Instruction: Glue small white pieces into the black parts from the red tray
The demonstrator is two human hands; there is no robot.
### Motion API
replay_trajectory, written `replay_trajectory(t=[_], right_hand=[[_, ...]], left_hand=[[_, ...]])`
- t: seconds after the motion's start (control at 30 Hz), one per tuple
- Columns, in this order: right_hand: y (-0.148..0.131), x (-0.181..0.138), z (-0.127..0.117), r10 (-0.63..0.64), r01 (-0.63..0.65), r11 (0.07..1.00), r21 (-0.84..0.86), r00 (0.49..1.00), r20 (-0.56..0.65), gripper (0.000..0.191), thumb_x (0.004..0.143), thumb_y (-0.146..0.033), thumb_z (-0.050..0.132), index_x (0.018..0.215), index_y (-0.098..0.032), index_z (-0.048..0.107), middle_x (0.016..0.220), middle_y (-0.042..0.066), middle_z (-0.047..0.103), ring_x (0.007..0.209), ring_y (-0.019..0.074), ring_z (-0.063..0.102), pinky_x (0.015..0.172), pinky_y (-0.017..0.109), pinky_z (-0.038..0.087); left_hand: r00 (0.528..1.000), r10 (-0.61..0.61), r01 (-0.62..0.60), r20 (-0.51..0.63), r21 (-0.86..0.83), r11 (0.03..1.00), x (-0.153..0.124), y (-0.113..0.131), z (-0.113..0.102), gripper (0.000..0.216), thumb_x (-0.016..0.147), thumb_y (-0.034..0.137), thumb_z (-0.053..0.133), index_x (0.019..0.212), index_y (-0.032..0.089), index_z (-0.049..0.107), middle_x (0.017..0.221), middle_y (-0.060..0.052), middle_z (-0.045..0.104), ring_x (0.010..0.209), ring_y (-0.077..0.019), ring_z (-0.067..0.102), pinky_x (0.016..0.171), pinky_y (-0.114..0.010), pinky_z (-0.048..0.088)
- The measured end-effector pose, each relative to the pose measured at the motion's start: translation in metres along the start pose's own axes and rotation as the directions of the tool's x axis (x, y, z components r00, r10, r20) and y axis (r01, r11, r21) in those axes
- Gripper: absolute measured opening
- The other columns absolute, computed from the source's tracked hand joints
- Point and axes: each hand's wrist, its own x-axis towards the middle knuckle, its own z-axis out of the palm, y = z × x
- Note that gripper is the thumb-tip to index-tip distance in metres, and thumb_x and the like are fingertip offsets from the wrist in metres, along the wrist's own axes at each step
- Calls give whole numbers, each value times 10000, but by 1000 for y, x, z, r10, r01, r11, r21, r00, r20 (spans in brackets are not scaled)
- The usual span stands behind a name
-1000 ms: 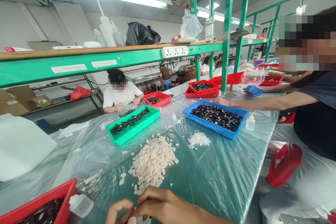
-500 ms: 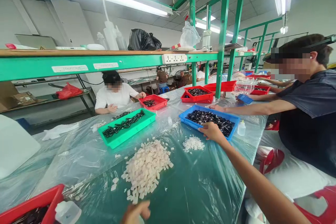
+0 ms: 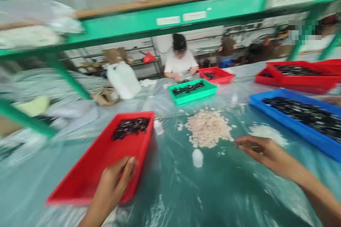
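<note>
Over the near right part of a red tray (image 3: 98,159) is my left hand (image 3: 113,181). Its fingers are bent, with the thumb alongside, but blur hides whether anything is between them. Glossy dark pieces (image 3: 130,127) lie at that tray's far end. My right hand (image 3: 262,150) hovers between a heap of pale, flat chips (image 3: 209,127) and a smaller white heap (image 3: 268,133). Its thumb and fingertips come together in a pinch; any small thing there is too blurred to name. A white, rounded cap-like object (image 3: 197,158) stands between my hands.
A blue tray (image 3: 293,122) of dark pieces is at the right, a green tray (image 3: 195,95) ahead. Behind it a co-worker in white (image 3: 181,58) sits near another red tray (image 3: 217,75). A white jug (image 3: 124,79) stands far left. A green shelf beam (image 3: 144,25) crosses above.
The view has swung left, bringing the near red tray fully into sight. My right hand has left the blue tray's edge for the pale heap. My left hand is now over the red tray.
</note>
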Motion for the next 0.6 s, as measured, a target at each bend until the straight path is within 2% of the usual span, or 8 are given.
replay_trajectory(t=[0.07, 0.1, 0.17, 0.27, 0.43, 0.53, 0.6], right_hand=[[-13, 19, 10, -61, 67, 997, -42, 988, 140, 494, 925, -596, 547, 1232, -234, 686, 1070, 96, 730, 796, 228, 672, 681, 347, 553], [-19, 28, 16, -78, 92, 994, -66, 977, 196, 488, 912, -570, 565, 1255, -243, 679, 1014, 92, 726, 764, 231, 664, 646, 342, 540], [-32, 43, 26, -96, 131, 985, -113, 957, 273, 468, 889, -498, 597, 1277, -247, 670, 911, 80, 706, 724, 239, 651, 602, 335, 508], [-51, 57, 39, -125, 180, 975, -130, 928, 351, 405, 836, -381, 661, 1210, -231, 701, 875, 72, 693, 764, 252, 670, 639, 330, 502], [-66, 62, 61, -220, 245, 970, 0, 871, 439, 431, 798, -352, 743, 1195, -199, 677, 964, 59, 704, 812, 213, 695, 645, 282, 520], [-63, 61, 78, -278, 280, 959, 52, 879, 389, 409, 827, -359, 765, 1177, -180, 653, 1008, 51, 693, 832, 187, 679, 740, 319, 555], [-58, 63, 86, -297, 298, 953, 50, 890, 345, 314, 900, -401, 732, 1116, -184, 663, 1020, 46, 692, 886, 188, 667, 843, 390, 564]], left_hand=[[997, -75, 76, -14, 100, 992, 20, -26, -15, 322, 1050, 429, 515, 1015, 158, 686, 795, -1, 708, 668, -160, 685, 672, -327, 579], [993, -112, 115, -26, 148, 982, 33, -38, -20, 260, 1027, 381, 595, 1124, 152, 670, 926, -26, 733, 746, -172, 712, 718, -357, 599], [985, -167, 172, -40, 232, 958, 61, -59, -25, 245, 1008, 328, 644, 1181, 156, 665, 1086, -61, 733, 871, -199, 730, 781, -394, 618], [984, -179, 169, -2, 338, 926, 98, -78, -17, 273, 994, 304, 667, 1230, 169, 659, 1233, -89, 703, 1029, -244, 716, 873, -454, 610], [983, -99, 23, 154, 433, 901, 138, -84, 13, 306, 990, 297, 673, 1273, 182, 645, 1303, -100, 677, 1083, -261, 703, 901, -473, 603], [983, -10, -71, 183, 428, 901, 145, -74, 17, 287, 988, 293, 676, 1252, 181, 657, 1287, -96, 688, 1077, -256, 708, 901, -467, 604], [985, 59, -122, 165, 403, 907, 144, -67, 13, 242, 986, 283, 681, 1193, 157, 680, 1239, -88, 714, 1074, -256, 716, 915, -475, 598]])
